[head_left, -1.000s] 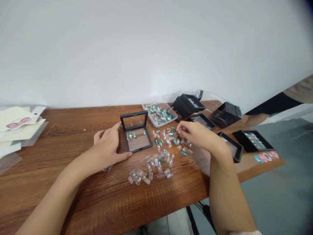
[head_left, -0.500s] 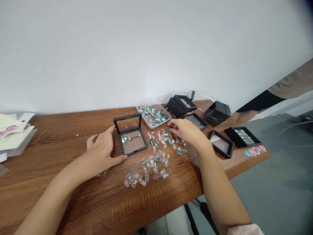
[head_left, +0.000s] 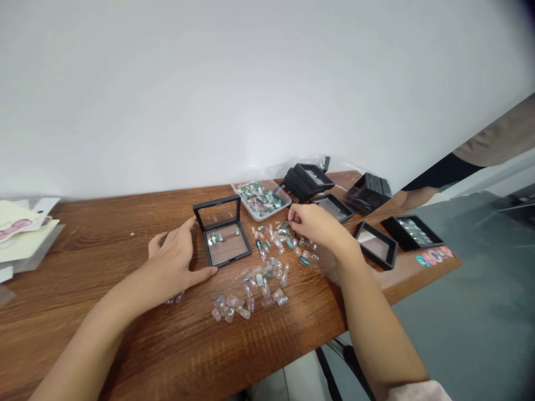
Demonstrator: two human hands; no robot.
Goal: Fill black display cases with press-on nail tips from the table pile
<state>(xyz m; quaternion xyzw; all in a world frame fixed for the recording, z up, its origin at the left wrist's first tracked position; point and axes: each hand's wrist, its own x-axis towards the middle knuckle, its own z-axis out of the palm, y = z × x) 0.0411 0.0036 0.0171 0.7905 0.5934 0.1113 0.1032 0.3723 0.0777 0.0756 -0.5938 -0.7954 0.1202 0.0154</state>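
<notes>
A small black box [head_left: 225,249] with a clear hinged lid stands open on the wooden table [head_left: 104,312]; a few small greenish pieces lie along its back edge. My left hand [head_left: 178,259] rests on the table beside the box, fingers spread around its left side. Loose small glossy pieces [head_left: 267,273], clear, pink and green, lie scattered to the right of the box. My right hand [head_left: 315,224] hovers over the far part of that scatter with fingertips pinched together; what they hold is too small to make out.
A clear plastic tray [head_left: 262,199] of more pieces stands behind the scatter. Several black boxes [head_left: 376,244] sit at the right, near the table's edge. Papers [head_left: 20,234] lie at the far left. A white wall rises behind; another person's arm [head_left: 422,196] shows at right.
My right hand has drawn back left over the scatter and closed into a pinch. The left hand stays beside the box. The view has shifted a little.
</notes>
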